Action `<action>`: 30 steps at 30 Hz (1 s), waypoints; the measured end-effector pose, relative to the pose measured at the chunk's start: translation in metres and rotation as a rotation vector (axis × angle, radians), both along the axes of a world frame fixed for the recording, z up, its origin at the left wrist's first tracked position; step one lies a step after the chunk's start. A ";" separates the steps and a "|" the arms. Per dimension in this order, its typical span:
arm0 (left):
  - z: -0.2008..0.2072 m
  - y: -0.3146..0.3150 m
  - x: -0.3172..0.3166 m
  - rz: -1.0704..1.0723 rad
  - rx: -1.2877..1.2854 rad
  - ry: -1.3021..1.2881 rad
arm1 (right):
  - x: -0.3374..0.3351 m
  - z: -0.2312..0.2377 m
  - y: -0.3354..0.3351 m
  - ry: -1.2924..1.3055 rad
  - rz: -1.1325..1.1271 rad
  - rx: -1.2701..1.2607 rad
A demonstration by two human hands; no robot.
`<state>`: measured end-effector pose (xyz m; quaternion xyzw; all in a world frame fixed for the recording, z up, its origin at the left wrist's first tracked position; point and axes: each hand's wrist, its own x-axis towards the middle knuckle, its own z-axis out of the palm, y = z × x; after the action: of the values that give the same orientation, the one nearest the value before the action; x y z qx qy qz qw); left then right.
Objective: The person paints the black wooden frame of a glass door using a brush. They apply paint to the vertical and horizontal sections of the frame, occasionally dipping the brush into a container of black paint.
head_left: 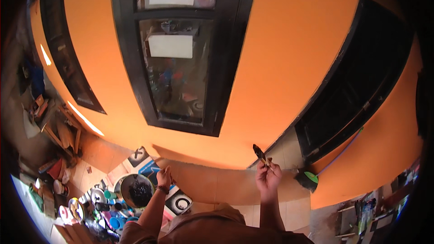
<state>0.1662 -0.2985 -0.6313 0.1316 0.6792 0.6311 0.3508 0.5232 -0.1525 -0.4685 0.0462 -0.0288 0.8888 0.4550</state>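
In my right hand (268,176) a paintbrush (259,152) is pinched near its base, its dark bristles pointing up in front of the orange wall. My left hand (165,177) is closed at the right edge of a round pan (123,190), on what looks like its handle, though the fingers cover the grip. Inside the pan lies a glossy black liquid (139,193). Behind the left hand and pan are printed boxes (181,203) in white, black and blue.
Ahead stands an orange wall (280,63) with a dark-framed window (219,63). A black door (348,86) is on the right, with a green broom (309,177) beside it. Cups and containers (117,222) crowd the lower left; wooden furniture (65,135) stands farther left.
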 end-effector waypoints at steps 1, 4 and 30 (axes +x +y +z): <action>-0.001 0.006 -0.001 -0.014 -0.019 0.024 | 0.003 0.001 -0.001 -0.017 -0.025 -0.024; 0.020 0.034 0.008 0.001 0.048 -0.061 | 0.018 -0.003 0.004 -0.057 -0.084 -0.039; 0.165 0.176 -0.006 0.129 0.387 0.394 | 0.018 -0.010 0.118 -0.122 -0.045 0.048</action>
<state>0.1600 -0.1227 -0.4664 0.2727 0.6083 0.7322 0.1393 0.5415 -0.0341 -0.4781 0.0022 -0.0790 0.8785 0.4712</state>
